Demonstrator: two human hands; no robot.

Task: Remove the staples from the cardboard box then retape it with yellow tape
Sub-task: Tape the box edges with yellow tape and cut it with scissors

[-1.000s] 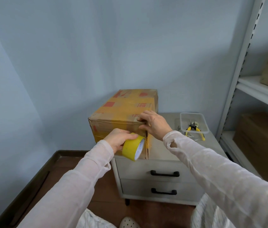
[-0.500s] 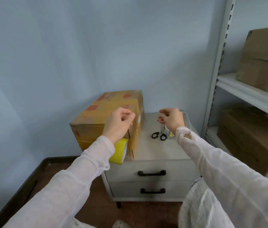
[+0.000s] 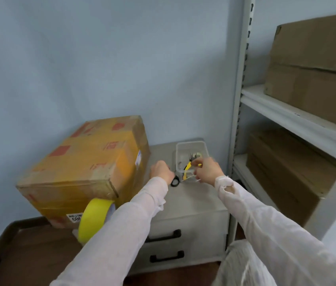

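A: Where is the cardboard box [image 3: 84, 162] being kept?

B: It is being kept on the left part of the grey table [image 3: 194, 199]. Its near left corner is sticking out past the table edge. Wide yellow strips are being shown across its top and down its right side.

A: And the yellow tape [image 3: 93, 219]?

B: The roll is hanging against the near side of the box, low down, and is touching it. It is well apart from both hands.

A: What is being done with the left hand [image 3: 161, 171]?

B: It is being held over the middle of the table, just right of the box. Its fingers are being curled round the black scissors [image 3: 175, 181]. One black handle ring is sticking out under the hand.

A: And the right hand [image 3: 209, 171]?

B: It is being held at the near edge of the clear tub [image 3: 189, 146], which is sitting at the far right of the table. Its fingers are being bent close to the yellow handles of the pliers [image 3: 187, 168] lying in the tub. The hand is blurred, so whether anything is being pinched cannot be told.

A: What else is being shown?

B: Two drawers [image 3: 183, 223] with black handles are being shown under the table top. A white shelf [image 3: 286, 114] is standing on the right, and brown boxes [image 3: 317, 65] are being stored on it.
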